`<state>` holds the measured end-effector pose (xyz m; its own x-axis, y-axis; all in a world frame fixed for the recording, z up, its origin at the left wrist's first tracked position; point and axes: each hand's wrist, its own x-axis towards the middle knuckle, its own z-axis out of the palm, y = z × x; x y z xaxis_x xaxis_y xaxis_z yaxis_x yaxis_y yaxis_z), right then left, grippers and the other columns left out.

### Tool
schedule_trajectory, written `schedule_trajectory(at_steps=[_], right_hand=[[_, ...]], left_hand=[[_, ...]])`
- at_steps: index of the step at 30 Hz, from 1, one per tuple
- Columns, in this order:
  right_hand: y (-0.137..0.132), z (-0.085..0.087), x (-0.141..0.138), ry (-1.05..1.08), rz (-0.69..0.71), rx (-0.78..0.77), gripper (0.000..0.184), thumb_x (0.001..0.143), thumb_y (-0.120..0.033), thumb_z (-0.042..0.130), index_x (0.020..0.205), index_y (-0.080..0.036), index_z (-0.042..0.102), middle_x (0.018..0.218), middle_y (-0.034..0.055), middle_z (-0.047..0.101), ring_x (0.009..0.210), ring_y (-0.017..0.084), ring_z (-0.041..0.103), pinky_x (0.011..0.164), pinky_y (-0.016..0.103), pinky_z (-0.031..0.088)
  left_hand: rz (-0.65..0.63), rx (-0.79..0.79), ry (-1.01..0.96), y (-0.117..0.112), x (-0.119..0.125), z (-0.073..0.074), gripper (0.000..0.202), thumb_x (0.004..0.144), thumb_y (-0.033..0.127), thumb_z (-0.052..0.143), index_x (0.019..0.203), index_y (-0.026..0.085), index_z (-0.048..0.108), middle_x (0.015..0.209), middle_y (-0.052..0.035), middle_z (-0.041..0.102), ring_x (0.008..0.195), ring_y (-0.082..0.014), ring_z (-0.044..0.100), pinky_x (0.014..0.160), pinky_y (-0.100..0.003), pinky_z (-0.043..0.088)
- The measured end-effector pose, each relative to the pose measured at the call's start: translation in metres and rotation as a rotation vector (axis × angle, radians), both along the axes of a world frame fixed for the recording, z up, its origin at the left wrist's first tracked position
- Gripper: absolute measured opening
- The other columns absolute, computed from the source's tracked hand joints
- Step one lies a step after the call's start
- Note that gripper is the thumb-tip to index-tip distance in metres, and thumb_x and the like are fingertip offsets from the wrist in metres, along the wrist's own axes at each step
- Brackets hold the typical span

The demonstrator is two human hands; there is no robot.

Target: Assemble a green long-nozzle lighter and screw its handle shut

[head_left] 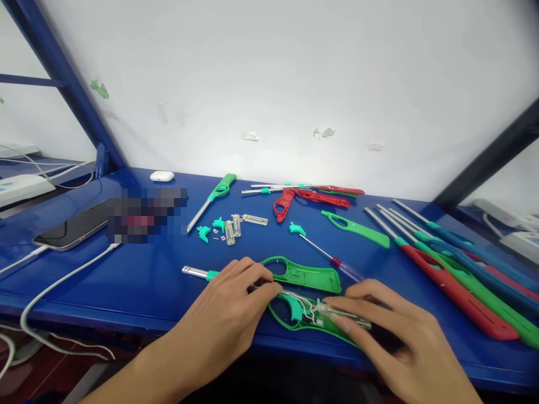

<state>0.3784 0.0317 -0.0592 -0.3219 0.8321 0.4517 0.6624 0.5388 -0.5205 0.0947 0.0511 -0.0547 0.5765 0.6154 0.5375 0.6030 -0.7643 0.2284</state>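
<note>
Both hands lie low at the near edge of the blue bench [126, 280], palms down, forearms coming in from below. The left hand [229, 306] reaches in from the left, fingers stretched flat and pressing on the metal tube [194, 272] and the front of the open lighter [314, 320], a green half-shell lying on its side with white wires [301, 303] and a teal trigger [296, 310] exposed. It pins rather than grasps; no fingers curl round anything. The right hand [393, 336] comes in from the right, fingers bent, its fingertips [343, 321] pressing on the clear tank [349, 320] seated in the shell; whether the thumb closes under it cannot be told. Just behind, touching neither hand, lies the other green shell [307, 275]. A screwdriver [332, 259] lies just beyond it. Farther back are small teal and clear parts [229, 229], a whole green lighter [213, 199], red shells [303, 197], and to the right a row of finished lighters [458, 269]. A phone [71, 230] with a white cable [63, 280] lies left.
</note>
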Motion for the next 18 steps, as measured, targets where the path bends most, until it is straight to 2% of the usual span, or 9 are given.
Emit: schedule_trajectory(at_steps=[3,11,18], right_hand=[[0.0001,-0.0003,-0.0009,-0.002,-0.022,-0.012,0.018,0.103,-0.042,0.067,0.108,-0.036,0.083,0.104,0.0020,0.072,0.088,0.019,0.073,0.075,0.027,0.060],[0.0001,-0.0035,-0.0002,-0.025,-0.025,0.002,0.018,0.104,-0.043,0.065,0.109,-0.038,0.081,0.107,-0.0007,0.072,0.091,0.016,0.072,0.079,0.025,0.058],[0.0029,-0.0055,0.0019,-0.043,0.027,0.023,0.020,0.105,-0.038,0.066,0.117,-0.037,0.080,0.108,-0.0001,0.072,0.091,0.015,0.072,0.078,0.023,0.059]], left_hand=[[0.000,-0.033,-0.014,0.0009,0.0008,-0.0010,0.025,0.104,0.003,0.052,0.117,0.017,0.068,0.111,-0.0080,0.067,0.097,-0.0234,0.059,0.084,-0.041,0.054],[0.011,-0.154,-0.049,0.0014,0.0030,0.0020,0.018,0.110,0.010,0.046,0.111,0.020,0.062,0.108,-0.0037,0.064,0.095,-0.0206,0.055,0.085,-0.038,0.050],[-0.003,-0.053,-0.052,0.0002,0.0002,0.0003,0.025,0.104,0.002,0.051,0.114,0.018,0.067,0.110,-0.0075,0.063,0.094,-0.0207,0.057,0.080,-0.036,0.051]])
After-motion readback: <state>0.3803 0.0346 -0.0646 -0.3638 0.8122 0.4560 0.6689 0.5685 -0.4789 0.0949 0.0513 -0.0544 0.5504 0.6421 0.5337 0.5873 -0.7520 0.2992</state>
